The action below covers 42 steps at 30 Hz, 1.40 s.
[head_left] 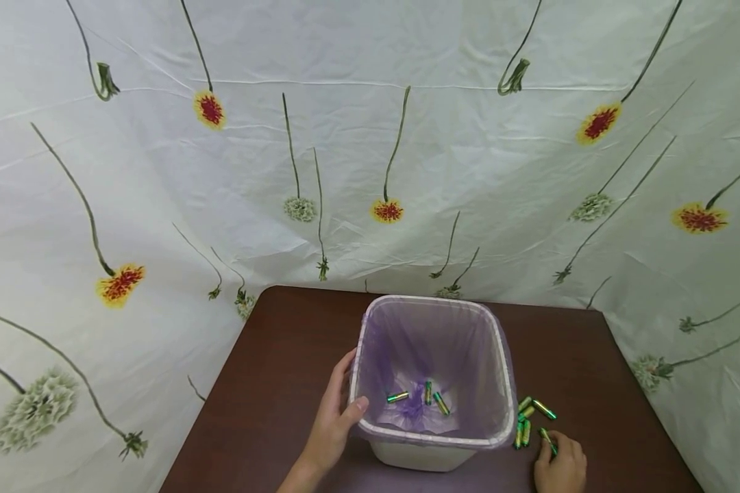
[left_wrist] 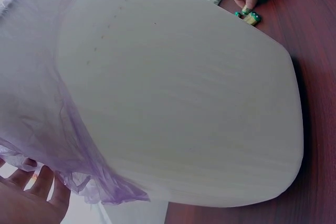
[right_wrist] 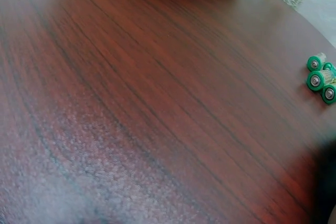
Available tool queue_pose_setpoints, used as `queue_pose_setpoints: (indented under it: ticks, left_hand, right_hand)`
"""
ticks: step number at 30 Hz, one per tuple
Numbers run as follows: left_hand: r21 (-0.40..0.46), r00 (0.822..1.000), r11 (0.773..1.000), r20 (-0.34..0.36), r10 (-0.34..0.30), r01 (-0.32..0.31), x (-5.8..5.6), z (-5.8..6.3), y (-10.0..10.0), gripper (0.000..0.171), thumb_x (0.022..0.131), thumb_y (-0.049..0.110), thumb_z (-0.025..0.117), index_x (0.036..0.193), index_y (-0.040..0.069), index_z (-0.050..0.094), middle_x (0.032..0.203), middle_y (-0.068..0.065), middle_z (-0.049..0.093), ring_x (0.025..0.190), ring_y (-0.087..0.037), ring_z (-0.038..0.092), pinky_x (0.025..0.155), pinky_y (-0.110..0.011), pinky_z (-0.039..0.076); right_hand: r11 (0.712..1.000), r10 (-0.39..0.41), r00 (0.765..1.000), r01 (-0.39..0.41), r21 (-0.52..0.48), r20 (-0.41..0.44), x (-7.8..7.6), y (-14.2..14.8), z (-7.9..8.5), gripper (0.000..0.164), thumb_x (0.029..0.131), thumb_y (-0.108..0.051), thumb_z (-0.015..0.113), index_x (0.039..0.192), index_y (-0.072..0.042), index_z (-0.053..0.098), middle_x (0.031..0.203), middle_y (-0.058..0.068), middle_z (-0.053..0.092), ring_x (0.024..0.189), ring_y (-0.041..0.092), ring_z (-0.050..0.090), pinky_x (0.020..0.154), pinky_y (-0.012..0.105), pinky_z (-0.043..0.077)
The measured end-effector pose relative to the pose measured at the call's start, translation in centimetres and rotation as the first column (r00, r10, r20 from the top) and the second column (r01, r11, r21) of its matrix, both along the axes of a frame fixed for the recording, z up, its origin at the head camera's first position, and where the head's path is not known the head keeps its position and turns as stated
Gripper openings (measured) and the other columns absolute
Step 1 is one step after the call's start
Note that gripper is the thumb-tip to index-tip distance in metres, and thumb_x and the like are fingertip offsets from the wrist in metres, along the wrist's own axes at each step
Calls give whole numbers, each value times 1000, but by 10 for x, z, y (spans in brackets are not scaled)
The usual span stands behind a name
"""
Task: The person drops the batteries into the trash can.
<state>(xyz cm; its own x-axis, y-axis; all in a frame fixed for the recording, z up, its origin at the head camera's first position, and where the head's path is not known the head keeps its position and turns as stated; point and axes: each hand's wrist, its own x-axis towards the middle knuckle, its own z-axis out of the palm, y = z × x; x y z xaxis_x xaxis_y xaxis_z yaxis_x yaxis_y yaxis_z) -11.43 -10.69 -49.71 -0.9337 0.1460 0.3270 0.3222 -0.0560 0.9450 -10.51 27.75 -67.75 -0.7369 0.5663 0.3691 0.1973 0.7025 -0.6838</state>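
A white bin (head_left: 419, 457) lined with a thin purple plastic bag (head_left: 444, 342) stands tilted toward me. My left hand (head_left: 336, 411) grips its left rim, the thumb over the edge and the fingers outside; in the left wrist view those fingers (left_wrist: 43, 184) lie against the bag's hanging edge. Three green-and-gold batteries (head_left: 397, 396) lie at the bottom of the bin. To its right, my right hand (head_left: 563, 465) pinches one battery (head_left: 547, 441) by thumb and fingers, low over the table. Several more batteries (head_left: 527, 433) lie loosely grouped beside that hand; the right wrist view shows their ends (right_wrist: 315, 81).
The dark brown wooden table (head_left: 271, 356) carries everything. A white cloth (head_left: 345, 171) printed with flowers hangs behind the table and along both sides. The bin fills the middle, between my two hands.
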Motion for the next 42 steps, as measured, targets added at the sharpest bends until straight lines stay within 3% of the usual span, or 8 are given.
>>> queue_pose_setpoints:
  ticks: [5,11,20,26,28,30,35,42]
  left_hand:
    - [5,1000,1000,3,0,0,-1,0,1,71,95,4,53,161,14,30,147,-23,44,121,-48,54,93,-49,54]
    - [3,1000,1000,3,0,0,-1,0,0,71,95,3,52,162,14,30,147,-23,44,121,-47,54,94,-48,54]
    - [1,1000,1000,8,1,-1,0,1,0,70,96,5,53,162,15,30,149,-22,44,122,-47,53,94,-47,54]
    - [7,1000,1000,14,-3,3,1,1,0,70,96,4,52,162,15,30,148,-23,43,121,-47,53,92,-47,55]
    - [9,1000,1000,13,-2,2,2,1,0,71,96,3,52,162,14,30,147,-24,43,121,-46,54,93,-47,55]
    - [11,1000,1000,13,-2,2,2,0,0,70,96,2,52,162,14,29,147,-24,43,121,-46,54,93,-47,55]
    - [16,1000,1000,16,-3,2,2,0,-1,70,97,2,51,162,14,29,146,-26,43,121,-46,55,92,-48,55]
    - [24,1000,1000,13,-14,13,2,0,0,70,97,2,51,162,14,29,145,-26,43,121,-45,55,92,-48,55]
  right_hand:
    - [1000,17,999,-18,-14,-38,0,2,0,13,90,5,67,102,9,66,103,33,57,101,54,50,90,61,37]
    - [997,30,1000,-30,-72,5,0,2,4,12,95,3,65,105,10,66,108,33,55,105,52,48,91,63,37]
    - [997,48,999,-48,-68,2,-3,9,12,15,92,8,68,107,9,67,107,31,57,102,51,52,90,64,39]
    - [995,97,994,-99,-30,-56,-5,11,25,17,89,11,71,105,9,68,104,28,59,99,48,56,84,60,43]
    - [992,128,990,-128,-11,-63,-6,12,31,17,88,12,71,104,8,69,104,26,61,97,46,58,82,55,45]
    - [987,162,985,-162,9,-60,-9,13,36,17,87,12,73,103,6,70,103,23,62,96,42,59,80,41,45]
    - [967,250,967,-246,61,-54,-14,15,45,21,83,12,78,100,2,73,101,16,66,90,33,62,73,10,35]
    - [939,328,942,-316,136,-75,-19,23,59,22,81,12,79,100,1,74,97,12,67,86,28,63,73,10,36]
